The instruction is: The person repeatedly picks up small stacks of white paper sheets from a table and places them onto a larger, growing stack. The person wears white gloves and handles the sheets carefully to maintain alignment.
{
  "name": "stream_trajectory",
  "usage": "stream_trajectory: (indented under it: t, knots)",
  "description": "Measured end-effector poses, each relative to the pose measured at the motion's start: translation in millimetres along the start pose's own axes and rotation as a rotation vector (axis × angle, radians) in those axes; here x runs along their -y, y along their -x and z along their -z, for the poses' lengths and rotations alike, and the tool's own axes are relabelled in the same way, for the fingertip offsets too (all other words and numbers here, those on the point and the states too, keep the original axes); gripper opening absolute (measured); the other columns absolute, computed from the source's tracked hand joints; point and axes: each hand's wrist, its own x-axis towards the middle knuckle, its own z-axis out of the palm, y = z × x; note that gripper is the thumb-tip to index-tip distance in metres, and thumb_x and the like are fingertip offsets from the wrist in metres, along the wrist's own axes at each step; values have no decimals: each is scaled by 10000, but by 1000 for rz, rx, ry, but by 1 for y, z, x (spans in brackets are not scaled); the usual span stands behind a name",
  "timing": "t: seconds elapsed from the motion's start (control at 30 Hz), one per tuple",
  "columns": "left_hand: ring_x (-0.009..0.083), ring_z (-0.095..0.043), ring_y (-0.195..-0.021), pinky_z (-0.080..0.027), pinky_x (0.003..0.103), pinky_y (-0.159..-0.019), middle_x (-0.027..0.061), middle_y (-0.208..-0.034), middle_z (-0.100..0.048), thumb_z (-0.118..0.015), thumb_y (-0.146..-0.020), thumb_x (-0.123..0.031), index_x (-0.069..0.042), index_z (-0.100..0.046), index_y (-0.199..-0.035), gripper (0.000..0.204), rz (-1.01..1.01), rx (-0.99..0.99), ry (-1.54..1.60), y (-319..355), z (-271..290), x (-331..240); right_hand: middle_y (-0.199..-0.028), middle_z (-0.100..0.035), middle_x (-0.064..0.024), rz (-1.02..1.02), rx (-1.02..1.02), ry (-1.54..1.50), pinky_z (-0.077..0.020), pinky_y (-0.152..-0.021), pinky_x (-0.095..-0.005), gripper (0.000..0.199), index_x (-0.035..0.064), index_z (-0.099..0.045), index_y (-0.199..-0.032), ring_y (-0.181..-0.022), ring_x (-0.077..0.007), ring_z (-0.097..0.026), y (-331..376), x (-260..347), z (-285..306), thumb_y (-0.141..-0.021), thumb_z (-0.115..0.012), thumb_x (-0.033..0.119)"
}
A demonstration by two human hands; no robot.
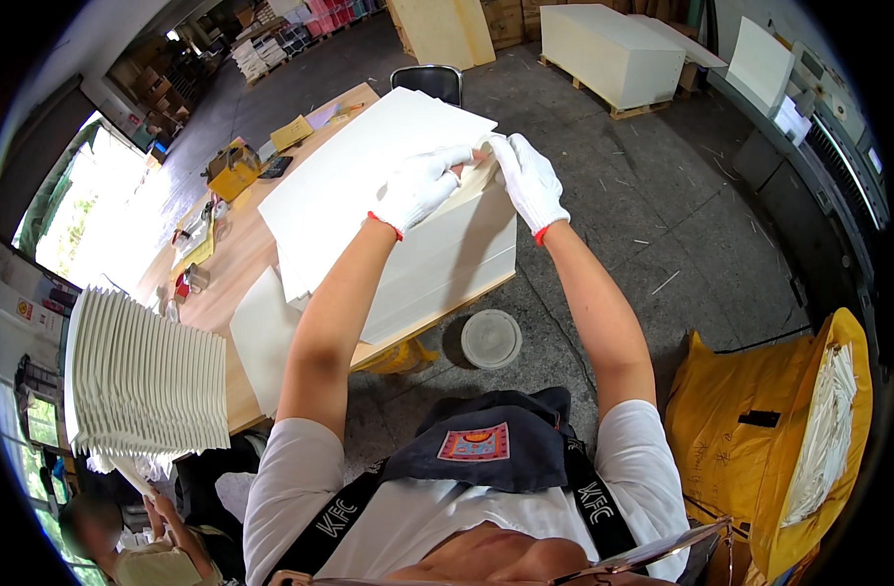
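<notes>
Both my hands wear white knitted gloves with red cuffs, and bare fingertips show on the left one. My left hand [422, 188] lies over the right edge of a tall stack of large white sheets [437, 269], its thumb and fingers closed at the top sheet's edge [369, 146]. At the stack's far right corner, my right hand [531, 186] is closed with bent fingers around the sheets' edge. Between the hands the edges are lifted and cream-coloured. How many sheets each hand grips is hidden.
The wooden table [237, 288] also carries a yellow box [234, 171] and small tools. A bundle of folded white sheets [144, 376] stands at left, near a seated person [154, 537]. A round lidded bucket [491, 339], yellow sack [769, 430] and black chair [427, 83] stand around.
</notes>
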Motion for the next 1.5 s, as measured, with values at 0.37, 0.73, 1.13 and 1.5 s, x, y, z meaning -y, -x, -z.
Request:
stream_trajectory:
  t: [0.37, 0.73, 1.13, 1.5]
  knots:
    - [287, -679, -1056, -513, 369, -934, 101, -1166, -716, -673, -919, -303, -221, -690, -1243, 334, 16, 13, -64, 2, 0, 0, -1003, -682, -247, -20, -9, -3, -476, -835, -517, 521, 104, -603, -1072, -985, -458, -640, -1, -3, -3, -1018, -372, 567]
    - [271, -689, -958, -527, 379, -863, 123, -1094, -710, -659, -927, -326, -232, -652, -1249, 336, 105, 72, -80, 4, 4, -16, -980, -685, -244, -48, -20, -28, -472, -818, -512, 524, 101, -600, -1048, -960, -452, -645, 1, -3, -2, -1010, -385, 577]
    - [305, -678, -1018, -524, 395, -905, 125, -1144, -699, -603, -948, -292, -238, -649, -1283, 342, -31, -13, -139, 5, -3, -3, -948, -689, -228, -49, 1, -52, -480, -802, -500, 559, 81, -603, -1030, -946, -435, -657, 2, 0, 0, -991, -410, 604]
    - [305, -658, -1020, -514, 380, -914, 133, -1157, -685, -504, -963, -148, -174, -667, -1206, 293, -72, -1, -128, 3, -4, 1, -842, -663, -137, 582, -13, 692, -533, -708, -475, 275, 110, -596, -959, -814, -346, -676, 1, -12, 30, -1004, -527, 373]
